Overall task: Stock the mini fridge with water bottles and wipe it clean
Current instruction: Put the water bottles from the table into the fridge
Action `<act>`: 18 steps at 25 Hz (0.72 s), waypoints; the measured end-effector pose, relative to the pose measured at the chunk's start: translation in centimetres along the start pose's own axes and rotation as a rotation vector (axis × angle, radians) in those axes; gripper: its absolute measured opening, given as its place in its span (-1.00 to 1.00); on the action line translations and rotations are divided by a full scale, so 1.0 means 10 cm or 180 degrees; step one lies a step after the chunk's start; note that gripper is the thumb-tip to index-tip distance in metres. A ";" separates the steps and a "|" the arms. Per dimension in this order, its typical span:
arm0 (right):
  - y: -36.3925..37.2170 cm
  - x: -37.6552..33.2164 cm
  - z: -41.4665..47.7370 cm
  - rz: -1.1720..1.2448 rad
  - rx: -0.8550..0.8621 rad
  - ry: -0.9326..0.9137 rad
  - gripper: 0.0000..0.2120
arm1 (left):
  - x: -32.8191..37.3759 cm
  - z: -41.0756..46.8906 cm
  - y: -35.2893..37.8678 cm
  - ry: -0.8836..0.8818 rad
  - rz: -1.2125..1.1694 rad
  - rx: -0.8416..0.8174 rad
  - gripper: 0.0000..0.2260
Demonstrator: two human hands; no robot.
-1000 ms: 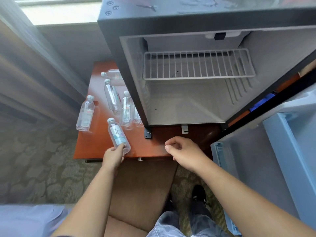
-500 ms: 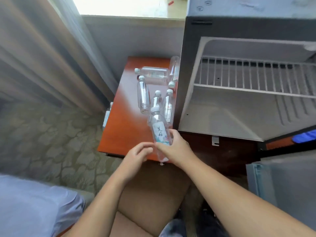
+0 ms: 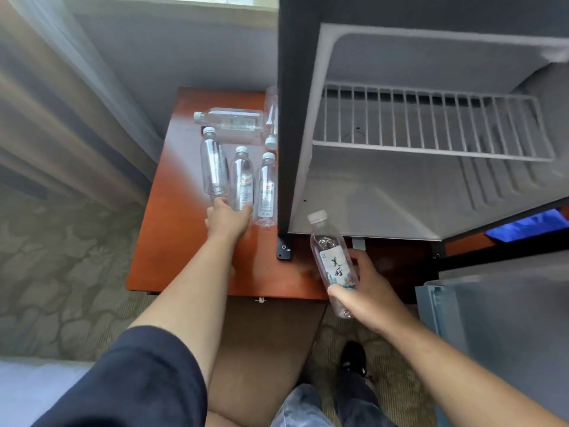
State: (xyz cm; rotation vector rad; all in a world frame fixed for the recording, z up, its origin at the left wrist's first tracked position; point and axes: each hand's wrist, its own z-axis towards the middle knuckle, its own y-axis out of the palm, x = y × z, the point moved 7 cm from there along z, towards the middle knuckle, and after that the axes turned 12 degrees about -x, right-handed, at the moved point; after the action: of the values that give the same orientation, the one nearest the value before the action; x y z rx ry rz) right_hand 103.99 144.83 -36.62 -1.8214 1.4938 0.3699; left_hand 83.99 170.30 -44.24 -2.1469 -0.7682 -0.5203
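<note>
I am in the stocking part of the job. My right hand point(image 3: 366, 291) is wrapped around a water bottle point(image 3: 332, 263) with a white label, low in the middle of the frame. The bottle leans a little, and its cap points up toward the open mini fridge point(image 3: 400, 195). It is just in front of the fridge's bottom edge, not inside yet.

The fridge fills the upper right of the frame. I see nothing on its floor, and nothing on the wire shelf point(image 3: 431, 124) either.

My left hand point(image 3: 228, 218) reaches up the middle left of the frame to the other bottles point(image 3: 243, 180) on the brown table point(image 3: 172, 241). My fingers touch the bottoms of two standing bottles. I cannot tell if I am holding one yet. More bottles lie on their sides farther back, close to the fridge wall.

I think the next move is to push the bottle in my right hand forward into the fridge and set it down. It needs to go far enough back to leave room for the rest. Then my left hand can grab the next one. The wiping comes later, I think. I see no cloth I am sure of.
</note>
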 end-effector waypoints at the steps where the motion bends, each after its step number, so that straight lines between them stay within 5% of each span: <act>1: -0.05 0.05 0.01 0.0071 0.0035 -0.0012 -0.46 | 0.01 0.05 0.01 -0.0045 -0.0034 0.0046 -0.36; 7: -0.30 0.22 -0.01 0.0467 0.0132 -0.0127 -0.43 | -0.09 -0.03 0.08 -0.0249 -0.0185 0.0033 -0.40; 12: -0.50 0.30 -0.05 0.0763 0.0332 -0.0260 -0.43 | -0.46 -0.85 0.17 -0.0248 -0.1269 -0.0212 -0.73; 18: -0.70 0.26 -0.07 0.0861 0.0477 -0.0488 -0.40 | -0.67 -1.96 0.67 -0.0033 -0.1037 -0.0591 -0.58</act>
State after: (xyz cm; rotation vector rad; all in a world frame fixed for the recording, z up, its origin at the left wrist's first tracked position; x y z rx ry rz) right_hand 111.13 142.78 -35.25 -1.4451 1.6167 0.5024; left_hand 81.39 149.19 -39.80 -2.2039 -1.1232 -0.7757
